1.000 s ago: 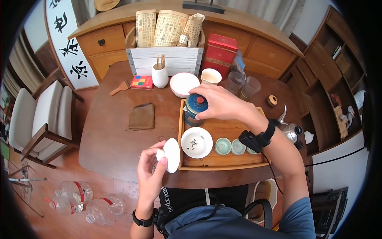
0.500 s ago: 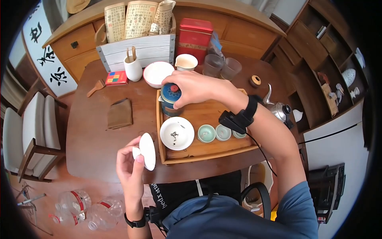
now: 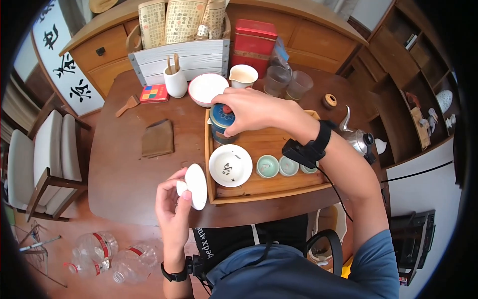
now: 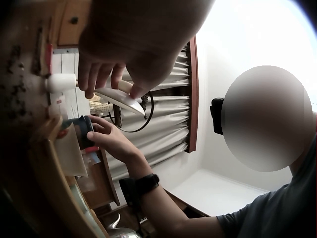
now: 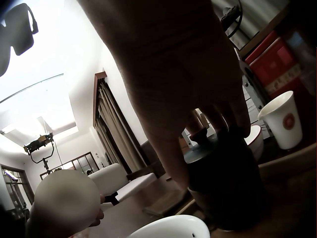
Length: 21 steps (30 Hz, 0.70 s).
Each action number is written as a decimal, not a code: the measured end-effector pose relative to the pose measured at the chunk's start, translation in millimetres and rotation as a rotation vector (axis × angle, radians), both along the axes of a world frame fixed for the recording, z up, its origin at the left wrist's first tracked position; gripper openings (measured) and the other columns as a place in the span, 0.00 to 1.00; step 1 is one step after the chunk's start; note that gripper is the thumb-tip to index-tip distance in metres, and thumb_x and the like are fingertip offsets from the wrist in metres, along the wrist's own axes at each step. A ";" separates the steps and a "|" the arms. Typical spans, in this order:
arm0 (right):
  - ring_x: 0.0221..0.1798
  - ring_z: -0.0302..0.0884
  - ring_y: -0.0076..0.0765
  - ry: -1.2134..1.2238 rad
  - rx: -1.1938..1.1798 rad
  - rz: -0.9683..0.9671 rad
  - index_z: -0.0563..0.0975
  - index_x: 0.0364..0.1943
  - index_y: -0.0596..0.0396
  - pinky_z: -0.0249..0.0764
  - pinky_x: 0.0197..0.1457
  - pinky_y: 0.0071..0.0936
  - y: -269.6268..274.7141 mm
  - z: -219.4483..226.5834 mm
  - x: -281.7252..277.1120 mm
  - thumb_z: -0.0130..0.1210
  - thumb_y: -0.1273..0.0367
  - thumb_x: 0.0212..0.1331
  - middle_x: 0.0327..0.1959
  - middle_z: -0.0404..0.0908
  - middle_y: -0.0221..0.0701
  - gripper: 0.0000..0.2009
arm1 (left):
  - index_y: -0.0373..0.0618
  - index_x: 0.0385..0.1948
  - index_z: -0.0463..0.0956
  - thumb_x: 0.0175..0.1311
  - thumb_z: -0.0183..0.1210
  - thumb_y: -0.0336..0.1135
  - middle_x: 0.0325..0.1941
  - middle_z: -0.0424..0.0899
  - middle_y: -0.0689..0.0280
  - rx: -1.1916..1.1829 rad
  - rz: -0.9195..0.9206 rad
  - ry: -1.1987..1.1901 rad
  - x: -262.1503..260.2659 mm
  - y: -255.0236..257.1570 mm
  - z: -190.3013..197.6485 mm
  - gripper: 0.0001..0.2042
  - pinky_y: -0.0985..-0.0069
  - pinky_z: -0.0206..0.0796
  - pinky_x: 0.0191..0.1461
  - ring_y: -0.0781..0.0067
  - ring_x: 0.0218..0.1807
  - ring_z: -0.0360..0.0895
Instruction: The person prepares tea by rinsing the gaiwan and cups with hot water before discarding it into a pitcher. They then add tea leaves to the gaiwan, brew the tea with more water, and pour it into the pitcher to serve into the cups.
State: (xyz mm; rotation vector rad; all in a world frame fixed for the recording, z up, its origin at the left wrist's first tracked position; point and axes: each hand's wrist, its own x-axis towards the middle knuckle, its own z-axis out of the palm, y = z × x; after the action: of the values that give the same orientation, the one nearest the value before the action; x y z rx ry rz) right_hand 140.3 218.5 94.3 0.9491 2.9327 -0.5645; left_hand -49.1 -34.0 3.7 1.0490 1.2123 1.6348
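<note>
My left hand [image 3: 173,202] pinches a white gaiwan lid [image 3: 197,187] by its knob, tilted on edge left of the wooden tea tray [image 3: 298,192]. In the left wrist view the lid [image 4: 121,100] hangs under the fingers. My right hand [image 3: 254,110] grips a dark blue teapot [image 3: 222,135] from above, thumb and fingers on opposite sides, its red-knobbed cover on. The pot stands upright at the tray's back left corner. Just in front is a white gaiwan bowl [image 3: 238,172] with a few dark tea leaves inside. Small celadon cups [image 3: 268,166] line up right of it.
Behind the tray are a white bowl [image 3: 209,88], a pitcher [image 3: 244,75], clear glasses [image 3: 298,85] and a red tin [image 3: 253,47]. A brown cloth [image 3: 158,139] lies left of the tray. A metal kettle [image 3: 356,140] stands at the right, under my right forearm's reach.
The head view has shifted, moving the whole scene across the picture. Both hands keep their holds, the left on the lid and the right on the teapot.
</note>
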 end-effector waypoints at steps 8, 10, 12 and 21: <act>0.56 0.82 0.51 -0.026 -0.024 0.030 0.77 0.64 0.60 0.78 0.61 0.43 6.9 1.0 -1.4 0.76 0.59 0.48 0.51 0.82 0.43 0.37 | 0.38 0.54 0.78 0.72 0.66 0.30 0.69 0.82 0.46 -0.015 -0.010 0.462 22.7 21.2 7.8 0.13 0.61 0.74 0.67 0.53 0.65 0.83; 0.56 0.82 0.51 -0.024 -0.025 0.030 0.77 0.64 0.61 0.78 0.61 0.42 7.2 1.2 -1.6 0.75 0.59 0.48 0.51 0.82 0.44 0.37 | 0.38 0.54 0.78 0.70 0.67 0.30 0.68 0.82 0.46 0.035 -0.033 0.662 27.7 33.3 11.4 0.14 0.59 0.75 0.67 0.48 0.65 0.83; 0.55 0.82 0.51 -0.016 -0.023 0.026 0.77 0.64 0.61 0.78 0.60 0.42 6.4 0.5 -1.1 0.75 0.60 0.47 0.50 0.81 0.44 0.37 | 0.39 0.54 0.78 0.69 0.68 0.30 0.67 0.83 0.46 0.083 -0.061 0.824 32.2 44.6 15.6 0.15 0.56 0.75 0.66 0.43 0.65 0.82; 0.55 0.82 0.51 -0.008 -0.036 0.016 0.75 0.66 0.62 0.79 0.59 0.41 4.7 -1.8 -0.6 0.74 0.60 0.48 0.51 0.80 0.44 0.38 | 0.38 0.55 0.77 0.69 0.67 0.32 0.68 0.82 0.50 0.151 -0.120 1.033 45.4 67.2 2.4 0.16 0.51 0.68 0.75 0.42 0.70 0.77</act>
State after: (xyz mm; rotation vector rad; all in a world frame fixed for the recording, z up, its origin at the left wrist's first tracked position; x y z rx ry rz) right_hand 139.7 223.2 92.4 0.9208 2.9099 -0.6097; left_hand -3.7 33.2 6.1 2.1501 1.6015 1.0707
